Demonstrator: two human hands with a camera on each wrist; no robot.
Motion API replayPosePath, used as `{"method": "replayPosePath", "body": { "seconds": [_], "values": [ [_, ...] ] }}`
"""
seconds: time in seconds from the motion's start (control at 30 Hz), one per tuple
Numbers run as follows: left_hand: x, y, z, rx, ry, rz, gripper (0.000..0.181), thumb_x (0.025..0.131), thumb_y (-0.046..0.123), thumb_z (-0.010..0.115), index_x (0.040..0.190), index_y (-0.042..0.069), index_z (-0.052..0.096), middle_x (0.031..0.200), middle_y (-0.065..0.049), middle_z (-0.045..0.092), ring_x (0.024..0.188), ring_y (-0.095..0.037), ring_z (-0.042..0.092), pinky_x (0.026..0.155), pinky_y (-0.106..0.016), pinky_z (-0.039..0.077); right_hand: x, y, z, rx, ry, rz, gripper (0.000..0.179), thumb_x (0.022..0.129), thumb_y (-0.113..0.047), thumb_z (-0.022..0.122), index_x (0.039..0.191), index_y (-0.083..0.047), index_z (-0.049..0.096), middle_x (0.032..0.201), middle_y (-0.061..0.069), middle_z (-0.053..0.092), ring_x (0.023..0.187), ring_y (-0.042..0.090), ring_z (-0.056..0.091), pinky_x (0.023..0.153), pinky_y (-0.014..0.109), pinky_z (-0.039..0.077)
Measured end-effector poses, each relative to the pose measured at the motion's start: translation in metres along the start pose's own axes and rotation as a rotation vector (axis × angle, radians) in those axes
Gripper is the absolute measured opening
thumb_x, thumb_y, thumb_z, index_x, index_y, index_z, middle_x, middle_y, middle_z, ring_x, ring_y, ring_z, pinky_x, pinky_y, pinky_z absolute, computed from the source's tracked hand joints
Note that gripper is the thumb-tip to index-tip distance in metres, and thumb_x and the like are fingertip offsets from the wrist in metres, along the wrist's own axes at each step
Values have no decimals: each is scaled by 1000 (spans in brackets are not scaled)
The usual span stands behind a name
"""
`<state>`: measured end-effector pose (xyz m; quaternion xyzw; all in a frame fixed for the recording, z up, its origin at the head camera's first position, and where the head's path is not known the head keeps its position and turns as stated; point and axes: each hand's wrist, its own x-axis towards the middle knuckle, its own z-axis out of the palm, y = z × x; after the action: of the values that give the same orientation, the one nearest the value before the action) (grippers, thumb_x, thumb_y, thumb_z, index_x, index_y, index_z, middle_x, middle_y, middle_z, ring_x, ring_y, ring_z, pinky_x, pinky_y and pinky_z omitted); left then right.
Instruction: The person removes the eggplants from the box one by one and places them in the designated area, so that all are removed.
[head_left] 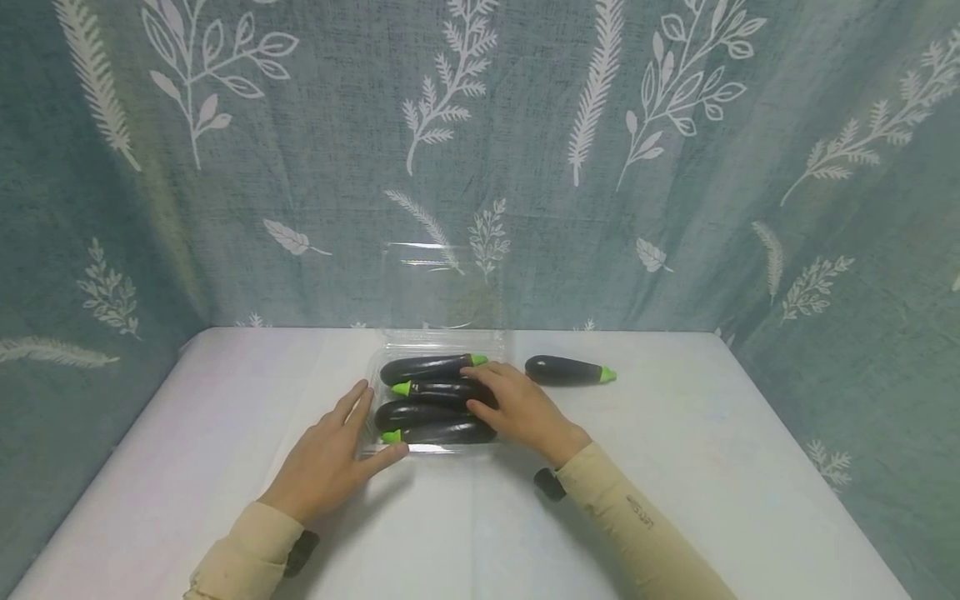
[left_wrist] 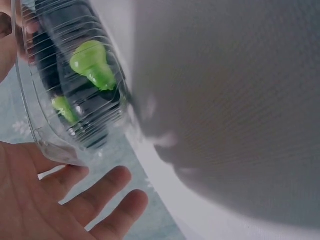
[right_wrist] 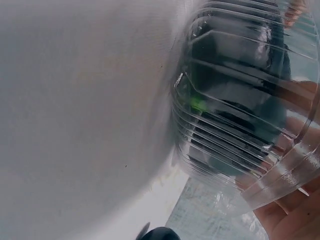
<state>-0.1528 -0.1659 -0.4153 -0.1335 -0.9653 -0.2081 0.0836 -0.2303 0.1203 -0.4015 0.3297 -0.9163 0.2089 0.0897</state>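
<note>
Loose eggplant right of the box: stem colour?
Its stem is bright green; best seen in the head view.

Two sleeved arms (head_left: 637, 529) reaching forward and angled inward, left hand (head_left: 326, 462) with fingers extended, thumb spread wide, right hand (head_left: 525, 410) pointing leftward, fingers bent, thumb apart from the forefinger.

Leaf-printed teal curtain (head_left: 337, 167) hanging behind white table (head_left: 712, 433)

Before me, a beige left sleeve (head_left: 251, 550) shows at 7 o'clock and a matching right sleeve (head_left: 651, 543), marked with small dark lettering (head_left: 640, 511), at 5 o'clock, a black left wrist block (head_left: 302, 552) and right wrist block (head_left: 549, 484) alongside
</note>
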Motion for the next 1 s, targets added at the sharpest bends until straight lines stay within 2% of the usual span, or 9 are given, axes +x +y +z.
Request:
{"method": "replayPosePath", "body": {
  "seconds": [0.27, 0.53, 1.0],
  "values": [
    [0, -2, 2, -1, -8, -7, 103, 90, 72, 58, 155, -4, 34, 161, -19, 32, 129, -50, 50, 102, -61, 44, 1, 1, 5, -2, 27, -39, 41, 94, -23, 75, 131, -9, 65, 130, 12, 65, 124, 28, 59, 108, 40, 45],
    [2, -1, 1, 6, 6, 19, 102, 90, 70, 60, 153, -7, 36, 160, -21, 33, 126, -51, 53, 100, -61, 46, 1, 3, 4, 8, 47, -35, 45, 93, -23, 76, 134, -9, 63, 130, 13, 65, 124, 28, 60, 108, 40, 45],
    [0, 1, 0, -5, -6, -9, 103, 90, 71, 58, 154, -6, 35, 162, -19, 32, 128, -50, 52, 102, -61, 45, -3, 2, 1, 1, 118, -105, 44, 93, -22, 77, 133, -10, 65, 131, 8, 65, 124, 24, 59, 108, 37, 45]
  ]
}}
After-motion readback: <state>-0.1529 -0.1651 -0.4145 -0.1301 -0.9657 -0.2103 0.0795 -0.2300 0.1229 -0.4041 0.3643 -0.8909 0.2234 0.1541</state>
